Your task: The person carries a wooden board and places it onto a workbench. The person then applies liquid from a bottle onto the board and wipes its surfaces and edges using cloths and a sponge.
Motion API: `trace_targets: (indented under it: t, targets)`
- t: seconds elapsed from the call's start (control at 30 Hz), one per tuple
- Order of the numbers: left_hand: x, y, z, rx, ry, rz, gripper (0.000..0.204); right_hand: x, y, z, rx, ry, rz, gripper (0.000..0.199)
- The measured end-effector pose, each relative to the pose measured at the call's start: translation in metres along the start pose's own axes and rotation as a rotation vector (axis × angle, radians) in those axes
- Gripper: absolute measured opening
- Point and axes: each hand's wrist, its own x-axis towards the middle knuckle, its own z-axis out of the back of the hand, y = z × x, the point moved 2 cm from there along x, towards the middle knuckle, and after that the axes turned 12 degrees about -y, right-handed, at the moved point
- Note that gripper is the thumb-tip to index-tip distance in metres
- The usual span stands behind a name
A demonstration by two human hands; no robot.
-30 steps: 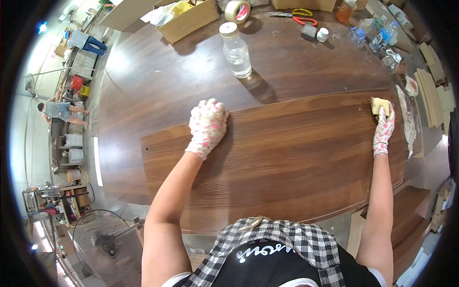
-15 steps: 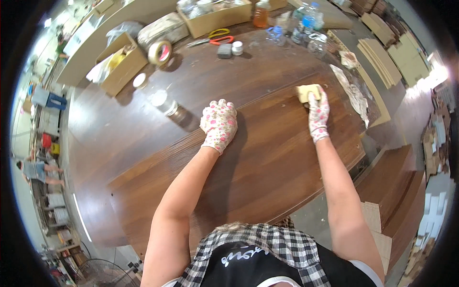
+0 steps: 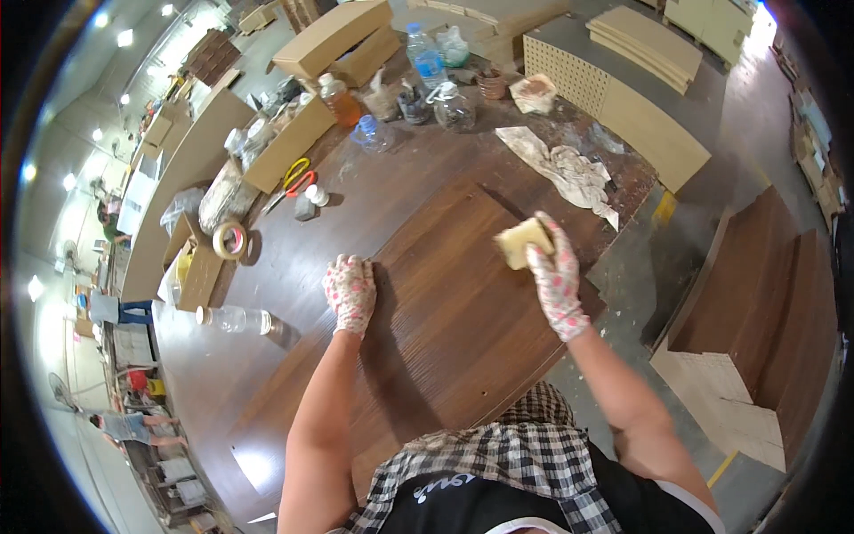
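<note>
A dark brown wood-grain board point(image 3: 445, 303) lies across the brown table. Wearing a floral glove, my left hand point(image 3: 350, 292) is closed at the board's far edge, with its fingers curled and their tips hidden. My right hand point(image 3: 557, 276), gloved alike, pinches a pale yellow sponge point(image 3: 516, 246) over the right part of the board. The sponge is slightly blurred, and I cannot tell whether it touches the surface. Left of my left hand, a clear jar point(image 3: 236, 320) lies on its side on the table.
Along the far side are a tape roll point(image 3: 229, 240), scissors point(image 3: 294, 182), a small white bottle point(image 3: 316, 195), a water bottle point(image 3: 427, 60) and an amber bottle point(image 3: 339, 101). A crumpled stained cloth point(image 3: 560, 169) lies at the far right. Brown panels point(image 3: 747, 294) are stacked beyond the table's right side.
My view has turned to the right. The sponge in my right hand has come nearer to me along the board. My left hand stays at the board's edge.
</note>
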Motion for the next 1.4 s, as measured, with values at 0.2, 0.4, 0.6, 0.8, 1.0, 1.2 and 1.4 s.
trace_targets:
  t: [0.2,0.4,0.6,0.8,1.0,1.2,1.4]
  targets:
    - [0.039,-0.065,-0.019,-0.042,0.006,-0.072,0.024,0.009,0.002,0.045,-0.329,0.047,0.206,0.058]
    - [0.124,-0.178,-0.051,-0.043,-0.023,-0.187,0.026,0.009,-0.002,0.033,-0.328,0.044,0.166,0.059]
    - [0.144,-0.194,-0.063,-0.423,-0.021,-0.172,0.018,0.009,0.01,0.038,-0.26,-0.026,0.098,0.058]
    - [0.079,-0.146,-0.04,-0.639,-0.247,-0.283,0.032,0.009,-0.007,0.044,-0.245,-0.057,0.087,0.058]
    - [0.097,-0.17,-0.039,-0.488,-0.084,-0.392,0.041,0.008,-0.002,0.039,-0.228,-0.018,0.089,0.058]
    - [0.112,-0.186,-0.056,-0.536,-0.085,-0.393,0.035,0.008,-0.002,0.036,-0.22,-0.033,0.071,0.056]
    - [0.043,-0.135,-0.014,-0.532,-0.201,-0.48,0.041,0.012,-0.01,0.041,-0.157,-0.11,0.074,0.055]
